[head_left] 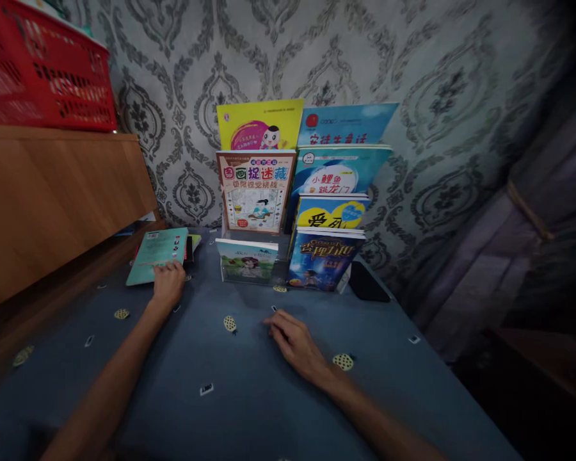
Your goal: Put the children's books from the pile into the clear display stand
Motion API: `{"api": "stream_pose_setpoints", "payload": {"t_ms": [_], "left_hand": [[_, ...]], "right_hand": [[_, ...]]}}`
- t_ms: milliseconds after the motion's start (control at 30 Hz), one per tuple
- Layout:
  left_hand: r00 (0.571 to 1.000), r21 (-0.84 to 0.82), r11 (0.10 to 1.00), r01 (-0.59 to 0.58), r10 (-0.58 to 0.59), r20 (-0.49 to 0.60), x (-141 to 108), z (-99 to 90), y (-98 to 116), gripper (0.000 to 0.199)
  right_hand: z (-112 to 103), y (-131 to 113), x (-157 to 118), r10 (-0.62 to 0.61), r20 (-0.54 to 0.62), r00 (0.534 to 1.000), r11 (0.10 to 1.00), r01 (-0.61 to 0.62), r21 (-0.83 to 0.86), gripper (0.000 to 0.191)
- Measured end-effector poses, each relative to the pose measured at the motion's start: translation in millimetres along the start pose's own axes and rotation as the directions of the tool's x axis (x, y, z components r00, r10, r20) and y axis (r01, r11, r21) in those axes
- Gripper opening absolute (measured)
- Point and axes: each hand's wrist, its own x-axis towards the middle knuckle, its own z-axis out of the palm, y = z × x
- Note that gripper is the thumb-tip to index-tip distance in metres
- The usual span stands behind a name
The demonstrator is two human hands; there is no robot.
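On the left of the table, my left hand (169, 283) has its fingers bent over the near right edge of a teal book (154, 251). This book lies on a few other books (191, 246), mostly hidden beneath it. My right hand (295, 342) is over the table's middle, fingers loosely bent and pointing left, with nothing in them. Beyond it stands a clear tiered rack holding upright books. A small green book (248, 261) is at its front left and a dark blue book (321, 259) at its front right. Behind the green one is a brown-bordered picture book (255, 192).
Further back in the rack are a yellow book (259, 125) and several blue ones, including a fish-story book (338, 169). A black flat object (368, 282) lies right of the rack. A wooden cabinet (67, 198) bears a red basket (48, 73). A curtain (489, 256) hangs right.
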Motion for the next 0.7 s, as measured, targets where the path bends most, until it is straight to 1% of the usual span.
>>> {"api": "stream_pose_setpoints", "payload": {"t_ms": [200,300,433,533,700], "left_hand": [[1.0,0.011,1.0,0.0,0.0,0.011,-5,-5.2,14,0.041],[1.0,0.007,1.0,0.006,-0.006,0.001,-8,-5.6,14,0.041],[0.998,0.006,0.998,0.055,-0.055,-0.005,-9,-0.5,8,0.046],[0.997,0.004,0.997,0.083,-0.083,0.003,-3,2.2,2,0.051],[0.997,-0.021,0.998,0.066,-0.065,0.051,19,-1.4,-5,0.047]], "right_hand": [[1,2,-1,0.036,0.023,0.999,0.999,-0.036,-0.011,0.028],[1,2,-1,0.031,0.02,0.999,0.999,-0.031,-0.011,0.028],[0,0,-1,0.043,0.027,0.999,0.999,-0.043,-0.005,0.028],[-1,-2,0,0.056,0.025,0.998,0.998,-0.056,-0.005,0.028],[-3,-5,2,0.068,0.036,0.997,0.998,-0.068,-0.008,0.028]]}}
